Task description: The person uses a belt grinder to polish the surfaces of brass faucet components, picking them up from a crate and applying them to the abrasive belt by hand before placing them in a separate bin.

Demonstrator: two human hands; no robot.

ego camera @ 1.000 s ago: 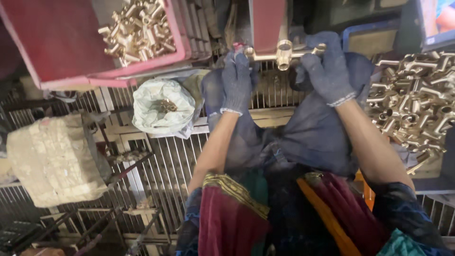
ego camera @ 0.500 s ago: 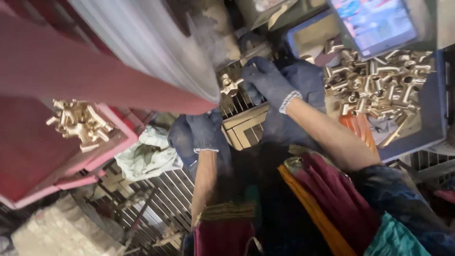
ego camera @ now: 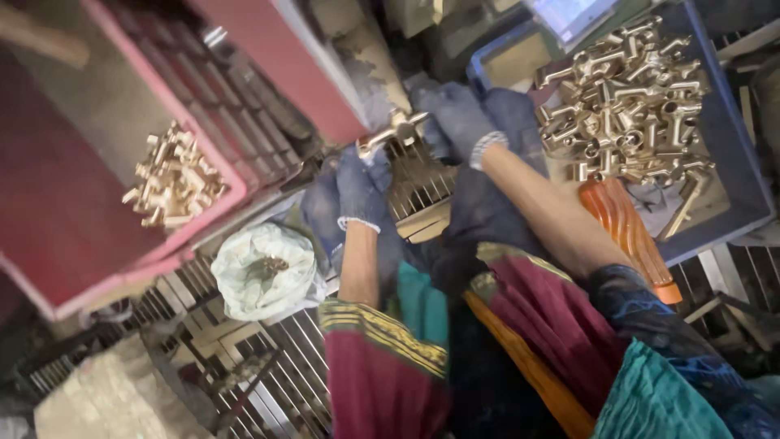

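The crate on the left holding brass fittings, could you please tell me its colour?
The crate is pinkish red, seen in the head view.

Both gloved hands raised ahead, left [ego camera: 360, 189] and right [ego camera: 459, 122], fingers curled; forearms bare

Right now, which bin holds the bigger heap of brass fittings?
The blue bin by the right hand. Its brass heap spreads wide; the red bin on the left holds only a small cluster.
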